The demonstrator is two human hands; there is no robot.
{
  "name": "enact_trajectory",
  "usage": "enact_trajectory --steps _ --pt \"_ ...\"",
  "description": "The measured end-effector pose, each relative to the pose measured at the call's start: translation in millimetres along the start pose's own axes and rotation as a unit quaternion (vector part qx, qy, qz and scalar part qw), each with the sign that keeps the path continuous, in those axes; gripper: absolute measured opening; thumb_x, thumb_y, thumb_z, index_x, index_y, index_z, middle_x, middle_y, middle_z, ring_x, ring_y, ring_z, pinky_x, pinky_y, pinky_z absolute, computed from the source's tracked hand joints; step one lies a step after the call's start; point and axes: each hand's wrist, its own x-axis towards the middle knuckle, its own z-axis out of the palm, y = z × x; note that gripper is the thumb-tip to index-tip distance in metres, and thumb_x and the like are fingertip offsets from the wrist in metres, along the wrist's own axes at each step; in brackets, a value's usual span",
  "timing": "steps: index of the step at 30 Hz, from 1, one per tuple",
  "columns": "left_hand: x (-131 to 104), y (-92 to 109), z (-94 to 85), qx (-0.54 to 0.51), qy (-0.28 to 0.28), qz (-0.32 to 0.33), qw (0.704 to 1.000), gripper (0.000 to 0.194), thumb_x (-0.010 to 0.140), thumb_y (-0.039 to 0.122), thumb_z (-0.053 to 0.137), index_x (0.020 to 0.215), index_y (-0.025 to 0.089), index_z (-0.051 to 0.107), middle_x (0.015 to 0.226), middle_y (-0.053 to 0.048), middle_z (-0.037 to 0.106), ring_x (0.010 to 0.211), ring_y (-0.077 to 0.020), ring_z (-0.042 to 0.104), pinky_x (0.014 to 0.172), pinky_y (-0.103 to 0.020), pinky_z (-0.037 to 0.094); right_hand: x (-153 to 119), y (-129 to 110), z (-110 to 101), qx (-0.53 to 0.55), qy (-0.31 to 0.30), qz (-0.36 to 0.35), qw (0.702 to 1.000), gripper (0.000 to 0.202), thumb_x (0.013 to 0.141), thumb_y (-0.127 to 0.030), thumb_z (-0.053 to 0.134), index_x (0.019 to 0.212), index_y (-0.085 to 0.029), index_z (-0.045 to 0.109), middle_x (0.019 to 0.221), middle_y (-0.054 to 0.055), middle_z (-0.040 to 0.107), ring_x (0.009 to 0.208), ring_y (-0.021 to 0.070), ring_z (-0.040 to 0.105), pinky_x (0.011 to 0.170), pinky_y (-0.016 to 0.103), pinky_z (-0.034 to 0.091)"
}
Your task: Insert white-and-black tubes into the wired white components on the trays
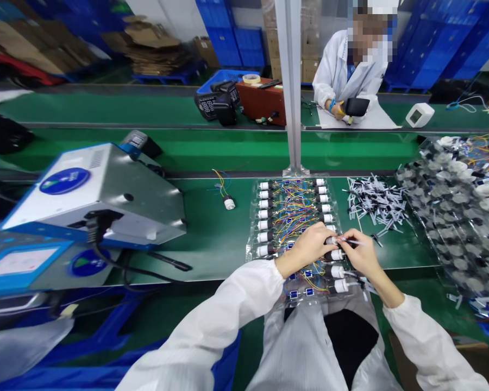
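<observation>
My left hand (313, 242) is closed, its fingertips on a small white cylindrical part (331, 240) over the right column of a clear plastic tray (249, 247). My right hand (362, 252) pinches a thin translucent tube piece (353, 242) against the end of that part; whether the two are joined I cannot tell. Two columns of similar white cylinders with black ends line the tray, with coloured wires (295, 209) and small blue parts between them. Near my lap, the lowest right cylinder (341, 285) has a translucent piece at its outer end. My forearm and hand cover some of the tray.
Right of the tray lies a pile of translucent tube pieces with black parts (377, 203), beside stacked filled trays (460, 201). One wired cylinder (229, 203) lies to the left, near a boxy machine (142, 201) with cables. A metal post (292, 81) rises behind; a co-worker (350, 70) sits across.
</observation>
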Motion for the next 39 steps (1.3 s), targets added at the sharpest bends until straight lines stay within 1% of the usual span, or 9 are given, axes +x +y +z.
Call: enact_trajectory --steps 6,10,13,16,18,21,29,35,39 --pt "2.1 -0.6 0.1 0.008 -0.006 0.007 1.000 0.027 0.089 0.036 0.079 0.110 0.019 0.077 0.095 -0.008 0.074 0.096 -0.0235 0.063 0.084 -0.033 0.051 0.4 -2.5 0.5 -0.035 -0.006 -0.030 0.999 0.006 0.089 -0.024 0.065 0.084 -0.024 0.069 0.087 0.004 0.076 0.081 0.0240 0.071 0.076 0.036 0.053" --pt "2.2 2.0 -1.5 0.009 -0.014 0.028 0.999 0.025 0.093 0.036 0.074 0.110 0.018 0.076 0.096 -0.008 0.074 0.096 -0.0230 0.062 0.084 -0.033 0.050 5.5 -5.1 -6.6 0.002 -0.047 -0.006 0.999 0.005 0.088 -0.028 0.069 0.089 -0.024 0.071 0.088 0.004 0.076 0.082 0.0227 0.071 0.077 0.035 0.055" --pt "-1.3 5.1 -2.4 0.026 0.021 0.047 0.998 0.037 0.091 0.043 0.076 0.119 0.019 0.072 0.109 -0.009 0.074 0.104 -0.0245 0.061 0.093 -0.038 0.049 9.0 -4.0 -31.0 0.098 -0.100 0.016 0.990 0.038 0.083 -0.033 0.078 0.118 -0.025 0.069 0.109 0.007 0.076 0.096 0.0226 0.072 0.082 0.034 0.057" --pt "-2.9 9.2 -6.7 0.080 0.056 0.059 0.993 0.053 0.084 0.053 0.080 0.124 0.019 0.069 0.126 -0.011 0.068 0.117 -0.0285 0.056 0.102 -0.044 0.044 5.0 9.3 -69.0 0.130 -0.012 0.070 0.989 0.045 0.085 -0.046 0.075 0.122 -0.022 0.065 0.107 0.009 0.076 0.090 0.0216 0.072 0.079 0.034 0.057" --pt "0.6 10.9 -11.4 0.122 0.034 0.059 0.990 0.044 0.092 0.051 0.072 0.123 0.019 0.069 0.125 -0.011 0.066 0.116 -0.0275 0.056 0.101 -0.043 0.045 -1.8 23.9 -92.0 0.043 0.054 0.130 0.989 0.041 0.088 -0.058 0.067 0.100 -0.020 0.068 0.084 0.007 0.075 0.071 0.0196 0.067 0.069 0.032 0.053" --pt "12.0 8.8 -18.3 0.191 -0.026 0.049 0.980 0.028 0.104 0.037 0.055 0.118 0.019 0.070 0.115 -0.010 0.066 0.106 -0.0247 0.058 0.096 -0.040 0.047 -11.4 42.4 -109.4 -0.171 0.049 0.176 0.968 0.052 0.089 -0.069 0.059 0.073 -0.021 0.065 0.065 0.005 0.068 0.061 0.0190 0.061 0.063 0.030 0.046" --pt "21.7 -4.6 -21.4 0.254 -0.070 0.071 0.962 0.030 0.106 0.034 0.046 0.125 0.025 0.069 0.107 -0.009 0.064 0.100 -0.0240 0.056 0.089 -0.037 0.046 6.0 22.2 -90.8 -0.431 -0.012 0.276 0.859 0.071 0.089 -0.084 0.042 0.090 -0.020 0.074 0.093 0.021 0.074 0.091 0.0366 0.072 0.076 0.042 0.050" --pt "15.7 -5.7 -21.1 0.226 -0.040 0.070 0.971 0.025 0.105 0.034 0.050 0.119 0.021 0.067 0.112 -0.009 0.065 0.104 -0.0246 0.055 0.092 -0.038 0.046 17.5 11.1 -86.0 -0.460 -0.116 0.278 0.835 0.041 0.090 -0.055 0.058 0.082 -0.019 0.077 0.091 0.021 0.074 0.089 0.0360 0.075 0.075 0.041 0.052" --pt "15.1 -12.0 -20.5 0.173 -0.028 0.062 0.982 0.022 0.099 0.034 0.064 0.116 0.019 0.065 0.112 -0.009 0.068 0.110 -0.0256 0.055 0.098 -0.039 0.046 16.4 13.2 -104.4 -0.379 -0.085 0.218 0.895 0.018 0.082 -0.036 0.067 0.076 -0.020 0.071 0.075 0.013 0.073 0.079 0.0299 0.074 0.075 0.038 0.054"
